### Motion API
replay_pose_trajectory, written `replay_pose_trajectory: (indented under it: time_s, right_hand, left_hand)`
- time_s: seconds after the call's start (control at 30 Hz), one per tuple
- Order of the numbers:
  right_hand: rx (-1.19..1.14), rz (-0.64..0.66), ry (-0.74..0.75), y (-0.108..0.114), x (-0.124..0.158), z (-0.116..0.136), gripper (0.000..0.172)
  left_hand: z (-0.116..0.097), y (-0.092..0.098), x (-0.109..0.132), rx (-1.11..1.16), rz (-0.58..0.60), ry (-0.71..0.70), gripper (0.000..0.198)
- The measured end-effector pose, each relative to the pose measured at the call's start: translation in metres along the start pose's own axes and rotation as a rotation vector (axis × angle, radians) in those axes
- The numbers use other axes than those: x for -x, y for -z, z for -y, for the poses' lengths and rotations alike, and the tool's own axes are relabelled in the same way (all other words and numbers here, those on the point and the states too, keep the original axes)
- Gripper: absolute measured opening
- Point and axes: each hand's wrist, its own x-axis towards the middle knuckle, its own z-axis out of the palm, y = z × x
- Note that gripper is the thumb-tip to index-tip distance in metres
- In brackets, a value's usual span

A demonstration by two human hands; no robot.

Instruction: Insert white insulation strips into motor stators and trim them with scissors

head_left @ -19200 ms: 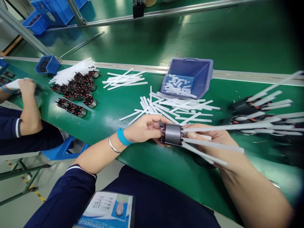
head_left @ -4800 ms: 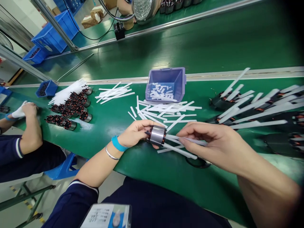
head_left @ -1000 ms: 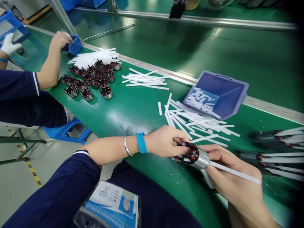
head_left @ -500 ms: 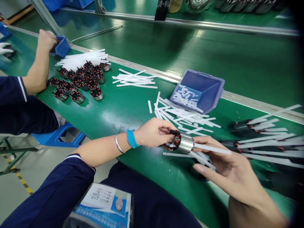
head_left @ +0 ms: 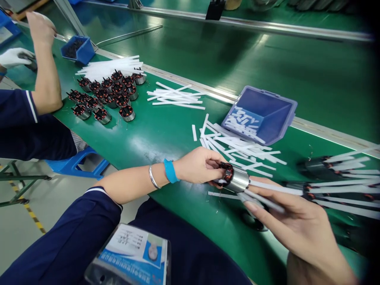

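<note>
"While I look through the head camera from far away, what is the left hand (head_left: 196, 165) doing?"

"It's closed on the round metal part (head_left: 241, 180), right by the copper wires (head_left: 228, 174). The part is over the green table (head_left: 166, 126). Say it's the middle of my clock: the left hand is at 9."

"And the right hand (head_left: 299, 215)?"

"At 4 o'clock. Its thumb and fingers sit around the white strips (head_left: 276, 187) poking out of the part. I can't tell if it's pinching them."

"What else do I see?"

"A messy heap of strips (head_left: 242, 147) at 12. Just past 12, a purple bin (head_left: 276, 114) with short white bits (head_left: 243, 122) in it. At 3, dark parts (head_left: 316, 168) with strips sticking out. At 10, lots of wire-wrapped parts (head_left: 111, 99), close together."
</note>
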Motion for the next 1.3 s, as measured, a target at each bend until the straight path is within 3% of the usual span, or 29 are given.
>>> replay_pose_trajectory:
  time_s: [0.17, 0.33, 0.47, 0.53, 0.63, 0.9, 1.07, 1.2, 1.3]
  right_hand:
    - [0.091, 0.004, 0.019, -0.003, -0.004, 0.006, 0.007]
    - [0.146, 0.044, 0.001, 0.003, -0.005, 0.007, 0.016]
    - [0.139, 0.011, -0.004, -0.001, -0.005, 0.006, 0.006]
    - [0.16, -0.009, 0.031, -0.005, -0.006, 0.006, 0.01]
    - [0.153, -0.001, 0.105, -0.01, -0.011, 0.011, 0.002]
    - [0.103, 0.17, 0.054, -0.004, -0.016, 0.021, 0.027]
    - [0.077, 0.088, 0.016, 0.003, -0.007, 0.01, 0.01]
    - [-0.193, 0.056, -0.117, 0.014, -0.008, -0.005, 0.03]
    - [-0.266, -0.148, -0.227, 0.015, -0.011, -0.017, 0.035]
  left_hand:
    - [-0.002, -0.002, 0.001, -0.034, -0.037, 0.006, 0.015]
    - [-0.002, -0.001, 0.0, -0.028, -0.036, 0.027, 0.013]
    - [0.001, 0.001, -0.002, 0.007, -0.023, 0.015, 0.013]
    - [0.003, 0.001, -0.002, 0.024, -0.012, 0.025, 0.013]
    - [0.003, 0.0, -0.002, 0.04, 0.001, 0.033, 0.014]
    - [0.001, -0.001, 0.001, 0.003, 0.03, 0.044, 0.017]
    - [-0.001, -0.002, 0.001, -0.015, -0.007, 0.025, 0.021]
    - [-0.003, -0.001, 0.002, 0.036, 0.006, 0.009, 0.021]
    - [-0.011, 0.007, 0.005, 0.064, -0.049, -0.015, 0.025]
